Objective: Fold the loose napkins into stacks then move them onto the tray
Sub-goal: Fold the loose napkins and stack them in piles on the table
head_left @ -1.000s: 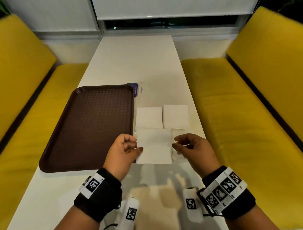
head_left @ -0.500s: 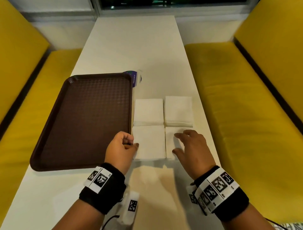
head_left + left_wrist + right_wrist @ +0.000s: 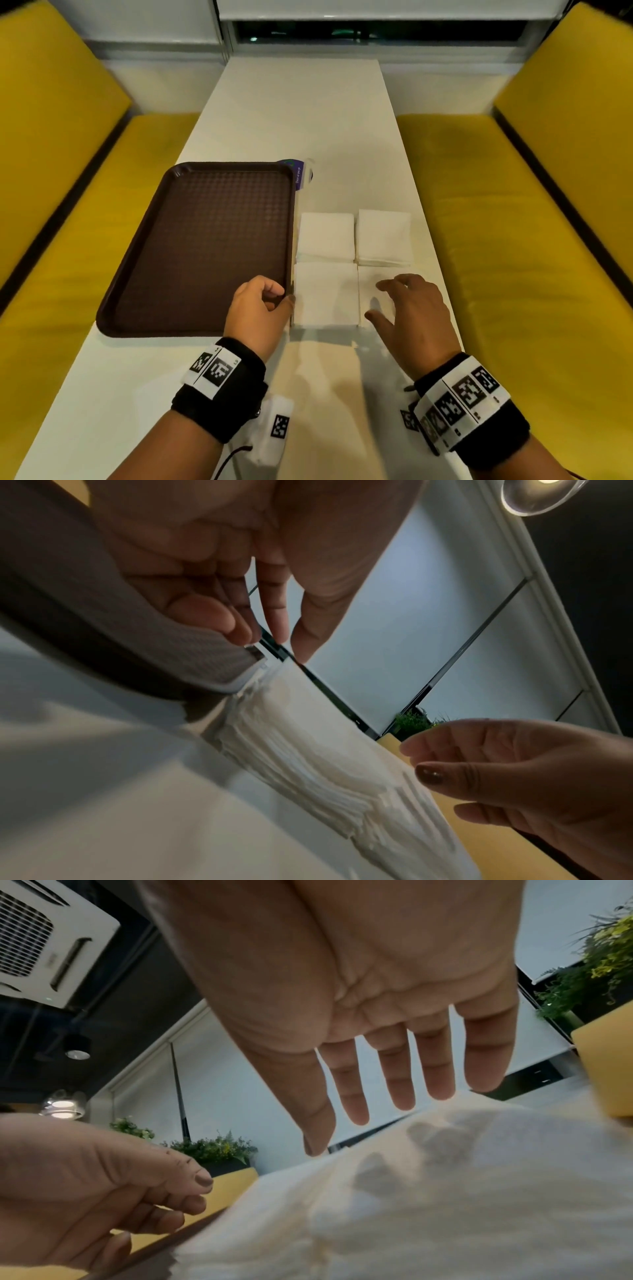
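Observation:
A brown tray (image 3: 205, 246) lies on the left of the white table (image 3: 301, 113), with nothing on it. Right of it, folded white napkins sit in four square stacks: far left (image 3: 325, 236), far right (image 3: 383, 236), near left (image 3: 325, 294) and near right (image 3: 368, 274). My left hand (image 3: 282, 298) hovers at the tray's near right corner, fingers loosely curled and holding nothing, thumb tip at the near left stack's edge (image 3: 308, 750). My right hand (image 3: 373, 299) is spread flat just above the near right stack (image 3: 445, 1191), covering part of it.
A small packet with a purple label (image 3: 299, 173) lies behind the tray's far right corner. Yellow benches (image 3: 513, 240) run along both long sides of the table. The far half of the table is bare.
A second ago both hands pinched a napkin above the table. It now lies on the near left stack, both hands have let go, and the right hand has shifted over the near right stack.

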Motion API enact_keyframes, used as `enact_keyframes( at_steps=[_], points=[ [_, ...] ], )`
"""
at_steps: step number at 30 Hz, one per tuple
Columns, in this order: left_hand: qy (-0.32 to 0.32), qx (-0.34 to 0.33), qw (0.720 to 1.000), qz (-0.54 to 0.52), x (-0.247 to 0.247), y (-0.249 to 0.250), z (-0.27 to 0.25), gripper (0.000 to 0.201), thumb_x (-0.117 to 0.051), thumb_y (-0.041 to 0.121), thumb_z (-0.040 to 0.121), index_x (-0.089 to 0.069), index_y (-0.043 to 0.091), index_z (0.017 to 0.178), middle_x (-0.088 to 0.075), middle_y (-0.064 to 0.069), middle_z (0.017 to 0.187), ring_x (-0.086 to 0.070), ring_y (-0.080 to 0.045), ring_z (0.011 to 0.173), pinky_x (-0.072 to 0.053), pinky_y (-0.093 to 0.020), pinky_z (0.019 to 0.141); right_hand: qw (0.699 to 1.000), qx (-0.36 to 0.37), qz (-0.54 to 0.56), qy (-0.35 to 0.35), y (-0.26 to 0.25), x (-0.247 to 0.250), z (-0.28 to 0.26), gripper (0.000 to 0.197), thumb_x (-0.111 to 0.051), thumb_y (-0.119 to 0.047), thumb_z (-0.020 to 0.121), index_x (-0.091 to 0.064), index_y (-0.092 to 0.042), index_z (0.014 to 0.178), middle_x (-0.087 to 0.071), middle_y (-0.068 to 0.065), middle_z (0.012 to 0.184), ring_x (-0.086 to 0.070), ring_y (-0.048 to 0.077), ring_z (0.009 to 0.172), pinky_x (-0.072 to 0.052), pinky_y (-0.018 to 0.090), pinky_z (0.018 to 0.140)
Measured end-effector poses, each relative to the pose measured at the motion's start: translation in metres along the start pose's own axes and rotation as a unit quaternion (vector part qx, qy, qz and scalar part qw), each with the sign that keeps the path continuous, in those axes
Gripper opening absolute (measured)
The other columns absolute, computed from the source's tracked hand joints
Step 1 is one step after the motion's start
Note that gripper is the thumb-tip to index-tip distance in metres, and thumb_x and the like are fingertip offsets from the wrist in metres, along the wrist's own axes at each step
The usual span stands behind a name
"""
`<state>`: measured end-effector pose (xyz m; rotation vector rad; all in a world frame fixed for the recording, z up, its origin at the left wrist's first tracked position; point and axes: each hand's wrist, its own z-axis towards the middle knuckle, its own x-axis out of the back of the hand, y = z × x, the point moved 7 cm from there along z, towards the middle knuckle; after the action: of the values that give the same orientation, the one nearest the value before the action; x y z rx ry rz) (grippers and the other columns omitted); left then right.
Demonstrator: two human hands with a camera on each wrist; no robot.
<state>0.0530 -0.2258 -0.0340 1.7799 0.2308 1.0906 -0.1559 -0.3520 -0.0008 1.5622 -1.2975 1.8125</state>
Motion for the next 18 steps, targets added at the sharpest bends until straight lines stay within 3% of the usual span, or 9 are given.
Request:
enact_keyframes(
  at_steps=[8, 12, 16, 18],
  points=[
    [0.034, -0.001, 0.999, -0.012, 0.066, -0.025, -0.034, 0.012, -0.071, 0.018, 0.085, -0.061, 0.019, 0.079, -0.063, -0.007, 0.092, -0.056, -0.01, 0.068, -0.04, -0.018, 0.062, 0.994, 0.1, 0.054, -0.003, -0.062, 0.0, -0.045, 0.041, -0.071, -0.044, 0.084, -0.064, -0.026, 0.12, -0.059, -0.002, 0.122, -0.052, 0.023, 0.114, -0.045, 0.037, 0.094],
    [0.043, 0.044, 0.998, 0.016, 0.105, -0.06, -0.06, 0.01, -0.068, 0.021, 0.087, -0.06, 0.019, 0.082, -0.064, -0.003, 0.093, -0.057, -0.011, 0.07, -0.041, -0.022, 0.063, 0.984, 0.144, 0.062, -0.089, -0.101, -0.03, -0.073, 0.039, -0.066, -0.045, 0.088, -0.061, -0.027, 0.123, -0.058, -0.007, 0.12, -0.051, 0.016, 0.114, -0.041, 0.028, 0.095],
    [0.055, 0.089, 0.993, 0.06, 0.142, -0.099, -0.087, 0.012, -0.068, 0.024, 0.087, -0.058, 0.02, 0.083, -0.064, -0.001, 0.094, -0.06, -0.014, 0.078, -0.043, -0.027, 0.074, 0.965, 0.15, 0.049, -0.208, -0.137, -0.074, -0.098, 0.034, -0.063, -0.044, 0.09, -0.06, -0.026, 0.118, -0.057, -0.01, 0.099, -0.051, 0.008, 0.089, -0.036, 0.02, 0.076],
    [0.052, 0.095, 0.991, 0.083, 0.155, -0.113, -0.099, 0.013, -0.069, 0.025, 0.087, -0.057, 0.022, 0.083, -0.062, 0.0, 0.096, -0.06, -0.015, 0.079, -0.042, -0.027, 0.074, 0.959, 0.149, 0.028, -0.241, -0.148, -0.093, -0.107, 0.035, -0.062, -0.043, 0.091, -0.059, -0.023, 0.119, -0.06, -0.007, 0.103, -0.053, 0.011, 0.092, -0.034, 0.019, 0.076]
  ],
)
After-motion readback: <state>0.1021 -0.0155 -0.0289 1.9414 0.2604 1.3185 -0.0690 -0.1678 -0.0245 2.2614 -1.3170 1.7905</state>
